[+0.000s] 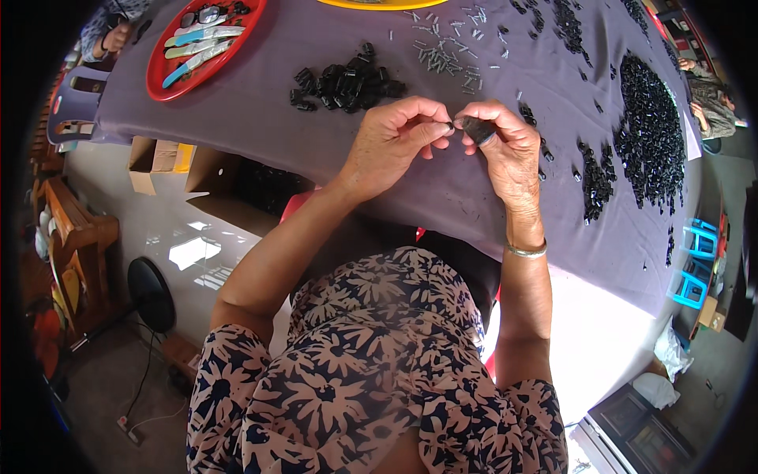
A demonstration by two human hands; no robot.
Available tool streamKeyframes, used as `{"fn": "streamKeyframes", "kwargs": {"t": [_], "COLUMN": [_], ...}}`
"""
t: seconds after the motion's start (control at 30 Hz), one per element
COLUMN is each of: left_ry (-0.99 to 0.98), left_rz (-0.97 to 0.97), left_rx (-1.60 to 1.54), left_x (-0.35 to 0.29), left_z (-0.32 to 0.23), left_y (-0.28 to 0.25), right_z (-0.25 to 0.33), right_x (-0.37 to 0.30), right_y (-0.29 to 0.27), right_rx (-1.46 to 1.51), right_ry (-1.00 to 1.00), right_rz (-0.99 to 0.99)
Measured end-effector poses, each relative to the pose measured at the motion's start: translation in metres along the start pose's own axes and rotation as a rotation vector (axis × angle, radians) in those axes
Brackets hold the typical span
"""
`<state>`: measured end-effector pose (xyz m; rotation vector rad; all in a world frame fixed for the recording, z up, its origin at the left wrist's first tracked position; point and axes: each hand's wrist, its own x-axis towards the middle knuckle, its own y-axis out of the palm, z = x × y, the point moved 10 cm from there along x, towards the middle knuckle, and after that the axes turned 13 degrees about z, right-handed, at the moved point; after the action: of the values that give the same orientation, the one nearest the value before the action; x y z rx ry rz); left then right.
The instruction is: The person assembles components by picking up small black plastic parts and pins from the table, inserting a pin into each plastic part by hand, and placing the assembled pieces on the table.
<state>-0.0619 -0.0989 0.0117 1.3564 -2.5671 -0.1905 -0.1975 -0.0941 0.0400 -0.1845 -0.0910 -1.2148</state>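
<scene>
My left hand [399, 146] pinches a small black piece [450, 126] between thumb and fingertips, just above the near part of the cloth-covered table. Close beside it, my right hand [509, 146] is closed, its fingertips almost meeting the left ones. A dark covering or stain [477, 129] shows on the right thumb; what those fingers hold is too small to make out. Beyond my left hand lies a heap of short black cylindrical pieces [347, 85]. Thin silvery pins [442, 57] are scattered beyond both hands.
A red tray [160, 93] with blue- and pale-handled tools stands far left, near a yellow rim [383, 5]. A large spread of small black pieces [649, 130] covers the right side. Cardboard boxes [229, 201] sit below the left table edge. Other people's hands show at both far sides.
</scene>
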Motion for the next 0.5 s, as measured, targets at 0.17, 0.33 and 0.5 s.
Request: {"fn": "streamKeyframes", "kwargs": {"t": [0.17,0.33,0.5], "left_ry": [0.007,0.014,0.029], "left_rz": [-0.007,-0.004,-0.006], "left_rx": [-0.010,0.028,0.026], "left_x": [-0.0015,-0.0014,-0.0014], "left_z": [0.0008,-0.0017,-0.0006], "left_y": [-0.0011,0.0007,-0.0014], "right_z": [0.0039,0.0061,0.0076], "right_x": [0.0006,0.0003,0.0010], "right_y": [0.0049,0.0056,0.0089], "right_rx": [-0.097,-0.228,-0.207], "right_ry": [-0.047,-0.112,-0.083], "right_rz": [0.019,0.042,0.050]}}
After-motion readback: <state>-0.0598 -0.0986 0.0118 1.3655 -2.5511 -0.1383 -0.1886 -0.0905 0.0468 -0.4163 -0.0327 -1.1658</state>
